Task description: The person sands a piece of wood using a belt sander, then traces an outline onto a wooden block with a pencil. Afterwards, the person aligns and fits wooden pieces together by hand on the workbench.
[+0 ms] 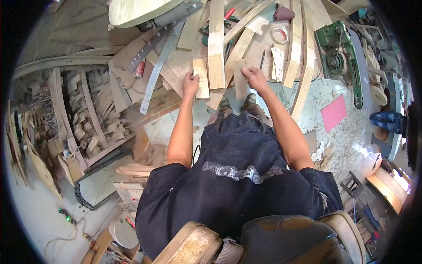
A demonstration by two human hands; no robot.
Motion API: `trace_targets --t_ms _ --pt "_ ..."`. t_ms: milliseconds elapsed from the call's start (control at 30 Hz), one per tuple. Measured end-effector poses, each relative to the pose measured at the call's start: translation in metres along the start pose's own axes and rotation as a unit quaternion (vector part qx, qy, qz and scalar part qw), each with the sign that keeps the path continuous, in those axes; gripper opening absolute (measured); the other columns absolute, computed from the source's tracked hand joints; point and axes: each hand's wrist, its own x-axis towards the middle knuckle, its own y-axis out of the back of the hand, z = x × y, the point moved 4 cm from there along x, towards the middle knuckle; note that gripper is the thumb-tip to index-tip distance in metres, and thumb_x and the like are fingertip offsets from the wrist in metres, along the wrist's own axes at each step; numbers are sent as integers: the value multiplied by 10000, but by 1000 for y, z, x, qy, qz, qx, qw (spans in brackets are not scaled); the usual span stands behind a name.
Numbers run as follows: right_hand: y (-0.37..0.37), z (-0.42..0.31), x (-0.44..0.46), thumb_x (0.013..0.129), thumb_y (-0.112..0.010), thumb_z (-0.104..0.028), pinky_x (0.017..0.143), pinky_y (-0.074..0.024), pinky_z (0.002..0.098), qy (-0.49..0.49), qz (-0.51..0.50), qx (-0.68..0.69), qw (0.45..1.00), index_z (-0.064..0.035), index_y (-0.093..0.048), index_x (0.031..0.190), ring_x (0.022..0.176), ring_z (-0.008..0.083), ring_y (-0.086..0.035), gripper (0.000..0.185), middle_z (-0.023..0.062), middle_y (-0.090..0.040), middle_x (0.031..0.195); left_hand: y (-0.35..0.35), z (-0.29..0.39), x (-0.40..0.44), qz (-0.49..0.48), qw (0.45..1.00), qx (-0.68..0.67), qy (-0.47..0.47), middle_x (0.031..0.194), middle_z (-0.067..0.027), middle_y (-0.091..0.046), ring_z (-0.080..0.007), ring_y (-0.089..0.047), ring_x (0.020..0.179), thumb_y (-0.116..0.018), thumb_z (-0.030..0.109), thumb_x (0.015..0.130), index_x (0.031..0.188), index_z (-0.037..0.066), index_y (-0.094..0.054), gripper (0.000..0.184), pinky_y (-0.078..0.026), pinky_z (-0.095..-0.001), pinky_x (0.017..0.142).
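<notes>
My left hand [190, 84] is closed on the left edge of a short pale wooden board [201, 78], its thumb against the face. My right hand [256, 79] pinches the edge of a thin, flat brownish piece [239, 81], whose material I cannot make out. Between the two pieces, a long wooden plank [216, 44] points toward me over the front edge of the workbench. Another plank [241, 47] slants behind the thin piece. A dark pencil-like stick [262, 60] lies to the right of my right hand.
On the bench are a roll of tape [279, 35], a metal straightedge [159, 72], a red can [140, 69] and more long planks [293, 57]. A green machine [337, 57] stands right. Wood offcuts [94, 119] fill a rack at left. A pink sheet [334, 113] lies on the floor.
</notes>
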Motion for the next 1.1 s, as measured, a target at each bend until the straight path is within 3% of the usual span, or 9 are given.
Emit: trace_targets --t_ms 67,167,667,767,1100 --pt "-9 -6 -4 995 -641 -367 479 -321 273 -76 -62 95 991 -123 -530 751 511 78 -400 363 -63 -453 598 0 0 -2 3 1000 1 2 1130 -147 -715 -193 -675 990 -630 116 966 1386 -38 -524 460 -514 -319 894" --pt "-20 -10 -1 993 -649 -379 469 -295 270 -112 -75 148 980 -152 -496 737 498 67 -367 375 -74 -396 588 0 4 -5 2 1000 -20 4 1137 -154 -713 -197 -676 995 -630 115 964 1387 -37 -523 462 -514 -322 897" --pt "-45 -2 21 969 -675 -420 428 -360 267 -81 -33 80 993 -116 -554 702 468 85 -448 422 -33 -499 603 0 5 -8 25 999 -25 2 1082 -156 -730 -211 -692 954 -650 138 921 1339 -18 -569 454 -524 -345 849" --pt "-44 0 22 944 -702 -421 428 -376 289 -71 -47 86 993 -63 -610 703 483 96 -475 441 -2 -545 604 -2 -6 -2 31 999 -34 -2 1076 -159 -733 -210 -695 955 -653 140 915 1335 -17 -575 455 -523 -344 855" --pt "-40 -10 13 964 -675 -433 433 -366 282 -94 -71 142 983 -124 -540 708 473 85 -424 423 -44 -472 585 -1 -4 -3 19 999 -46 -7 1119 -166 -727 -235 -694 1000 -637 137 934 1352 -28 -557 456 -515 -345 897"
